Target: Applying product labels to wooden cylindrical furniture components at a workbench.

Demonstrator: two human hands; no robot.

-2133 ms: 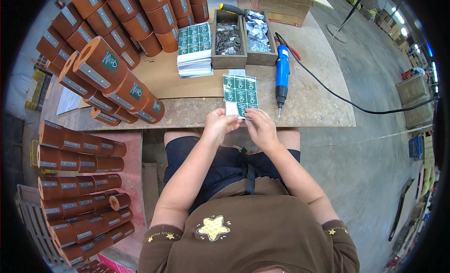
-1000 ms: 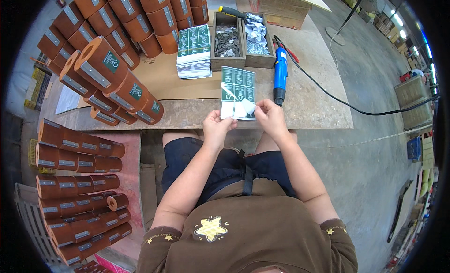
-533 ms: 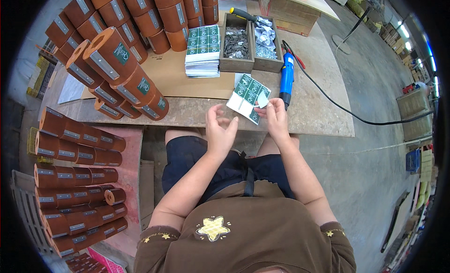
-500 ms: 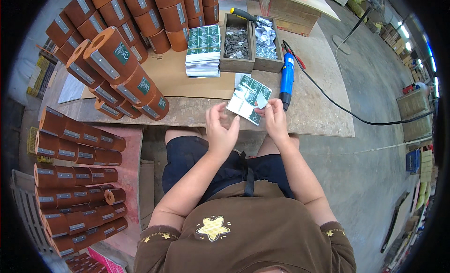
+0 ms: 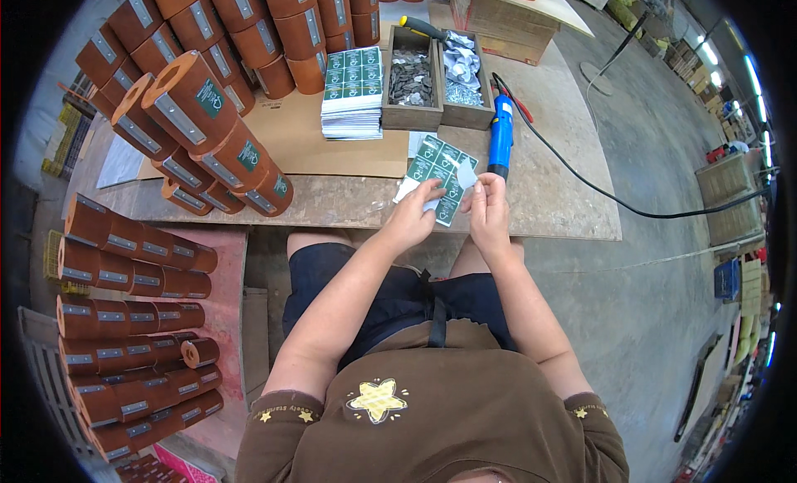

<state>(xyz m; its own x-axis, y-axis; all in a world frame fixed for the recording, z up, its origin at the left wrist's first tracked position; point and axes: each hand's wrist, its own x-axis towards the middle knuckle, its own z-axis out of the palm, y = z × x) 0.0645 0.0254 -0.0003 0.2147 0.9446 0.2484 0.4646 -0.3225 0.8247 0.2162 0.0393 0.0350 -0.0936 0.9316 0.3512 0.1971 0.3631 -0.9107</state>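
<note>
Floor stock, far left: brown tubes (image 5: 124, 334) lie stacked on their sides beside the bench, each with a grey strip.
Bench, left: more brown tubes (image 5: 195, 122) piled on the workbench (image 5: 564, 201), some bearing a green label.
Bench, centre: a stack of label sheets (image 5: 353, 93) rests on a sheet of cardboard (image 5: 315, 143); just right of it stand two wooden trays (image 5: 436, 76) of small metal parts.
Left hand (image 5: 411, 221): fingers curled, pinching the lower left edge of the green label sheet (image 5: 440, 172).
Label sheet: held tilted above the bench's near edge, between both hands.
Right hand (image 5: 490, 209): thumb and forefinger pressed together on a small pale piece (image 5: 466, 176) at the sheet's right edge; whether it is a peeled label cannot be told.
Bench, right: a blue power screwdriver (image 5: 500, 134) lies just beyond the right hand, its black cable (image 5: 631, 209) trailing off right.
</note>
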